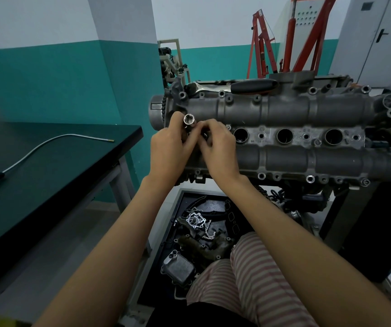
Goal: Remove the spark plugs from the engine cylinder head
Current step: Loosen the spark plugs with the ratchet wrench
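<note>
Near the bottom edge, striped trousers (248,274) show above a dark floor tray (166,232) of loose engine parts, among them a finned cooler block (179,267) and a chain (209,234). Up from there, both bare forearms reach to the left end of the cylinder head (284,159), which sits on a stand. The left hand (168,149) is closed around a silver socket (189,119), its open end tilted up toward the camera. The right hand (218,147) pinches with its fingertips just beside the socket; what it holds is hidden. Whether a spark plug sits in the socket cannot be told. Three open plug wells (285,135) lie in a row to the right. On the far edge of the head rests a ratchet (232,87) with a black handle. To the left, a bent metal rod (48,145) lies on a dark table (71,185). Behind stands a red hoist (288,36).
</note>
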Demonstrator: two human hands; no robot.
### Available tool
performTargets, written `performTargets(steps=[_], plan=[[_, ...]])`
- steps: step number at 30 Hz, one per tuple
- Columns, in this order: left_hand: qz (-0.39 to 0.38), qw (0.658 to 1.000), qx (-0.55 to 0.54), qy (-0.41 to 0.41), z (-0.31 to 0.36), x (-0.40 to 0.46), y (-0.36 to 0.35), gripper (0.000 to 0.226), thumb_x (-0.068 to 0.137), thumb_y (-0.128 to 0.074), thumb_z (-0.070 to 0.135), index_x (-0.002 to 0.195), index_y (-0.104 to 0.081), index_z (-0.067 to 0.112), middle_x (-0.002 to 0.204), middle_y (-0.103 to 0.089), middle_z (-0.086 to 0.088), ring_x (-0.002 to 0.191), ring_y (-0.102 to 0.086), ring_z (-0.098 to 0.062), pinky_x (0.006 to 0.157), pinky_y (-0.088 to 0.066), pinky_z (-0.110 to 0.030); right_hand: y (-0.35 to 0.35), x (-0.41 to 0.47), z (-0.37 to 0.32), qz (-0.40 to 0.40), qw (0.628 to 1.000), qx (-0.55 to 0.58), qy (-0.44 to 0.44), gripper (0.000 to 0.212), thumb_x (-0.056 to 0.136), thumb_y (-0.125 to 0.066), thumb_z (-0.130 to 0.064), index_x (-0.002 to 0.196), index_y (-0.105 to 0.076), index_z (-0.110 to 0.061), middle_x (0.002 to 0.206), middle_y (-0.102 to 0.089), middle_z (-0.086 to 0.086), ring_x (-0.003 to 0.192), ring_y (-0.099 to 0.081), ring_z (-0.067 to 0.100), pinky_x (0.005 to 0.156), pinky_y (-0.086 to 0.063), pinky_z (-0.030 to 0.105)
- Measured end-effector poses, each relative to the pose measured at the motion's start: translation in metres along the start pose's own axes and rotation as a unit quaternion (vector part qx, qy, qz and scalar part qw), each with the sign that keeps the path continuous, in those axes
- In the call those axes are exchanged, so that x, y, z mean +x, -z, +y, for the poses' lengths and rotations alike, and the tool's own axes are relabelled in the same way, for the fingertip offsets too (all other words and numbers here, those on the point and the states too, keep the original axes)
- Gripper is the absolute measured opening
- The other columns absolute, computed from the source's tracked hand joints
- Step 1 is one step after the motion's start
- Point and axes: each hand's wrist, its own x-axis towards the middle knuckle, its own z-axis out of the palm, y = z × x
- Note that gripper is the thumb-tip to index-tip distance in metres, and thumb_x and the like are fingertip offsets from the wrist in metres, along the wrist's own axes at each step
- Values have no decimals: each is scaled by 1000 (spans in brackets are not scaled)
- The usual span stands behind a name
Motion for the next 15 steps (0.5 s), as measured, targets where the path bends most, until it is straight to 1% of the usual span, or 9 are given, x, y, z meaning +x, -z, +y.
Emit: performTargets(steps=[1,3,5,7,9,10,11,13,15], plan=[[-1,1000,-1,3,0,0,0,28,88,-62,28,79,-50,5,50,-43,4,40,-37,-14,43,-26,-20,0,0,0,-3,1000,-3,4,17,87,-58,-8,103,-61,-4,93,-61,9,74,-46,9,67,-36,12],[1,1000,-3,12,1,0,0,29,88,-62,29,79,-51,3,51,-45,3,41,-40,-15,44,-29,-23,1,0,0,-16,1000,-12,22,21,88,-55,-4,107,-62,-3,96,-64,10,81,-54,15,72,-40,17],[2,1000,0,8,2,0,0,29,88,-62,29,81,-51,3,52,-45,4,42,-39,-14,45,-29,-24,1,-1,0,-23,999,-10,35,24,88,-52,-2,111,-62,-3,100,-65,11,89,-58,20,77,-42,20],[-7,1000,1,-8,2,-1,1,26,88,-61,27,87,-54,2,52,-47,4,42,-40,-14,44,-30,-24,2,0,1,-28,999,-15,37,27,89,-51,-1,114,-61,-3,106,-65,10,96,-59,21,82,-44,24],[-18,1000,1,-16,1,-1,3,25,90,-57,25,97,-58,2,55,-55,-2,43,-47,-19,45,-37,-28,1,0,2,-36,998,-26,38,30,89,-49,-1,117,-59,-5,111,-64,9,99,-58,21,85,-45,28],[-20,1000,2,-18,0,-1,3,25,90,-56,24,98,-58,1,57,-59,-6,45,-51,-22,46,-41,-31,0,-1,2,-38,998,-26,37,31,89,-49,-2,120,-57,-5,113,-63,9,101,-58,20,87,-45,28],[-19,1000,3,-16,-1,-1,3,24,91,-55,24,95,-58,1,58,-60,-8,46,-54,-24,47,-43,-34,0,-1,1,-37,998,-23,34,33,90,-50,-4,123,-55,-5,116,-61,9,104,-57,20,89,-44,27],[-6,1000,0,-2,1,-1,1,26,90,-58,26,85,-54,1,57,-60,-9,45,-53,-24,46,-41,-33,-1,-1,2,-20,999,-16,27,38,88,-56,-9,125,-50,-4,118,-58,11,105,-54,17,88,-40,19],[4,1000,-4,18,3,1,-1,30,89,-61,29,80,-50,3,54,-57,-9,43,-49,-24,46,-37,-32,-2,0,2,2,1000,-6,17,34,84,-63,-10,115,-54,-4,110,-57,11,92,-52,13,77,-35,12]])
